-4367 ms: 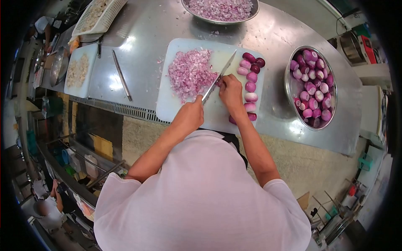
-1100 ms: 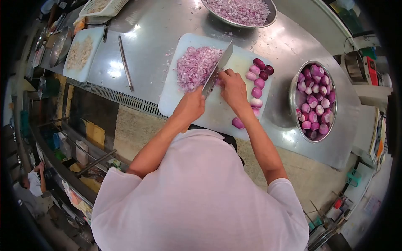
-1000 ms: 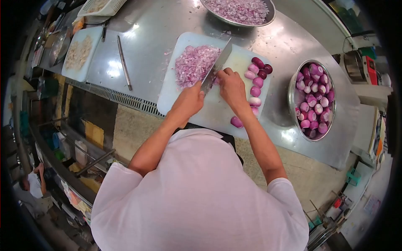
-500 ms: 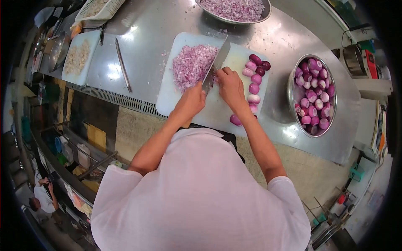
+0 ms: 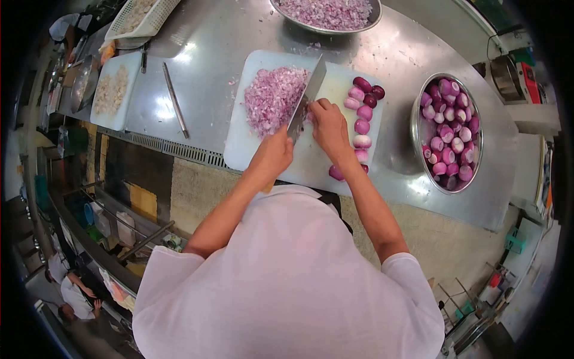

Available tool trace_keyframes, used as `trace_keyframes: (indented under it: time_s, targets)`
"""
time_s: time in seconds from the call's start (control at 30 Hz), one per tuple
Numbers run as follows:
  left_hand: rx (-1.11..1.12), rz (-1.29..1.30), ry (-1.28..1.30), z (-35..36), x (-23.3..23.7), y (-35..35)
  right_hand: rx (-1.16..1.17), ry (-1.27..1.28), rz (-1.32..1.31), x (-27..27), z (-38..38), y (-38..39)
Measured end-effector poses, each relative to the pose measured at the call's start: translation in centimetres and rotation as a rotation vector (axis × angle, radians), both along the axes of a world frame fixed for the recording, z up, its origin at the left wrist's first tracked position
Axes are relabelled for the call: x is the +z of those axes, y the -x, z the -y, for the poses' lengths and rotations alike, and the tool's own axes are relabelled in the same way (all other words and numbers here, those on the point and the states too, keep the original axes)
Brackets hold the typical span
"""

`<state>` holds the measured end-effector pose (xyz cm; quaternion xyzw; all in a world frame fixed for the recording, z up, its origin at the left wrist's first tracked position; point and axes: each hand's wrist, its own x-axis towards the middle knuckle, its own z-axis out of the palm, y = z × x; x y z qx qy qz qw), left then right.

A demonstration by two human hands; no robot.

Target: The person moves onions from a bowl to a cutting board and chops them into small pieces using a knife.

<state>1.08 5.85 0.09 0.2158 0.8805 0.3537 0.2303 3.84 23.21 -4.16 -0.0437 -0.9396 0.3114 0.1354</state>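
Observation:
My left hand [image 5: 273,154] is closed around the handle of a broad cleaver [image 5: 309,90], whose blade points away from me over a white cutting board [image 5: 242,143]. Close to the blade's right side, my right hand [image 5: 329,122] has curled fingers on a piece of red onion [image 5: 309,115], mostly hidden under the fingertips. A heap of chopped onion [image 5: 272,99] lies left of the blade. Along the board's right side, peeled whole onions [image 5: 362,126] form a rough row.
A metal bowl of peeled onions [image 5: 417,128] stands at right; another bowl of chopped onion [image 5: 311,29] is at the back. To the left lie a metal rod [image 5: 174,100], a second board [image 5: 125,99] with pale chopped pieces and a white basket [image 5: 156,21]. People [image 5: 75,293] are at lower left.
The view has shifted slightly. The cleaver and both hands keep nearly the same places on the board. Another person now shows at the lower left, and someone appears at the upper left.

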Motion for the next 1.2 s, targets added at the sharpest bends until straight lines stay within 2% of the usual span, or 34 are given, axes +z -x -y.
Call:
trace_keyframes:
  time_s: [0.07,0.13,0.23,0.37,0.43,0.47,0.53,0.57,0.67,0.73,0.8,0.87,0.97,1.03,1.2]
  targets:
    - [-0.025,-0.035,0.005,-0.2,0.0,0.0,0.001,0.002,0.007,-0.2,0.2,-0.3]
    - [-0.005,0.079,0.048,0.0,2.7,0.5,-0.006,0.000,-0.006,-0.2,-0.2,-0.1]
    - [0.016,-0.016,-0.056,0.6,1.4,-0.9,-0.038,0.055,0.017,-0.1,0.1,0.1]
    - [-0.002,0.050,-0.018,-0.9,-0.5,0.7,-0.028,0.058,-0.013,-0.4,-0.1,-0.6]
    - [-0.096,-0.226,-0.009,0.0,0.7,1.2,-0.032,0.081,-0.012,-0.4,-0.2,-0.8]
    - [-0.096,-0.232,-0.005,0.2,1.4,1.0,-0.053,0.108,-0.046,-0.4,-0.2,-0.9]
    - [-0.058,-0.111,0.095,0.4,2.6,0.0,-0.091,0.145,-0.074,-0.7,0.1,-1.0]
    - [-0.066,-0.104,0.098,0.3,1.5,0.0,-0.091,0.159,-0.096,-0.9,0.2,-1.0]
    - [-0.135,-0.200,0.084,0.1,-0.3,0.5,-0.088,0.161,-0.121,-1.2,0.4,-0.8]
    - [-0.198,-0.171,0.135,0.8,3.5,-0.1,-0.099,0.154,-0.117,-1.2,0.3,-1.0]
    - [-0.185,-0.140,0.146,0.7,3.6,-0.6,-0.121,0.176,-0.083,-1.1,0.4,-0.9]
    - [-0.169,-0.092,0.154,0.7,2.5,-0.8,-0.120,0.174,-0.105,-1.2,0.4,-0.8]
    - [-0.215,-0.234,0.104,0.4,0.7,0.0,-0.108,0.164,-0.129,-1.7,0.1,-0.7]
    - [-0.191,-0.120,0.155,1.2,3.6,-1.0,-0.108,0.174,-0.116,-1.6,0.2,-1.2]
    - [-0.205,-0.177,0.155,0.7,1.1,-1.0,-0.109,0.196,-0.164,-1.9,0.2,-1.0]
